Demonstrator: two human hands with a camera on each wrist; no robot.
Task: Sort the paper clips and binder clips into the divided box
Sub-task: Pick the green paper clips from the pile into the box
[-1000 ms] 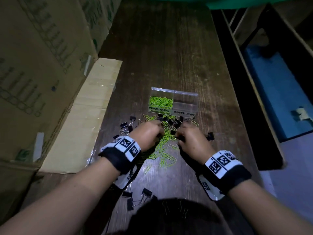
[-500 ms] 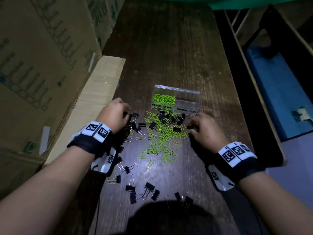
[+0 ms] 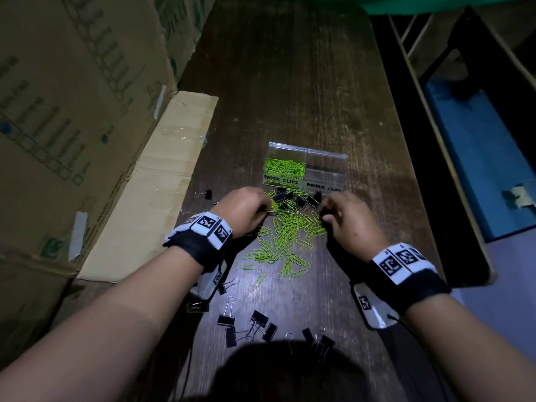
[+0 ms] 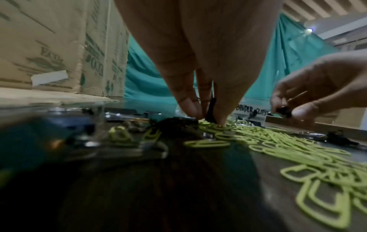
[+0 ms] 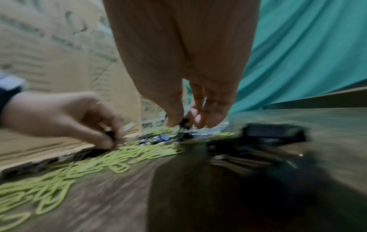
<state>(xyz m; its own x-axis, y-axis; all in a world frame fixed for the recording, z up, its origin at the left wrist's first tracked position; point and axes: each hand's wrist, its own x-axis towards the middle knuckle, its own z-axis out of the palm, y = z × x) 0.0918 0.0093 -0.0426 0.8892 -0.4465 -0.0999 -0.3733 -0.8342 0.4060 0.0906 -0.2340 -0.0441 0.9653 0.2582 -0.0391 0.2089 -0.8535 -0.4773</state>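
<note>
Pinching a black binder clip (image 4: 211, 109) between thumb and fingertips, my left hand (image 3: 243, 208) sits at the left edge of the heap, its grip narrow and closed round that clip, fingertips down on the table (image 3: 290, 97). My right hand (image 3: 352, 224) stands at the heap's right edge, its grip likewise narrow, holding a small black binder clip (image 5: 183, 122) just above the pile.

Item: green paper clips (image 3: 285, 236), loose, spread between the two hands and trailing toward me.
Item: black binder clips (image 3: 295, 198), a cluster at the far end of the heap, just beside the box's front wall; a further scatter of binder clips (image 3: 249, 324) lies near my body, and one stray clip (image 3: 206, 194) lies left of my left hand.
Item: divided box (image 3: 324, 158), clear, beyond both hands. Left compartment, labelled PAPER CLIPS, holds green clips; right compartment, labelled BINDER CLIPS, contents not discernible.

Change from half a second ago: my left hand has come in from the far left scatter to the heap; my right hand has stayed at the right edge, slightly nearer the box.

Pose: both forearms reach forward, wrists raised, backs of hands up, fingers pointing down. Cardboard boxes (image 3: 72, 111) stand at the left.
</note>
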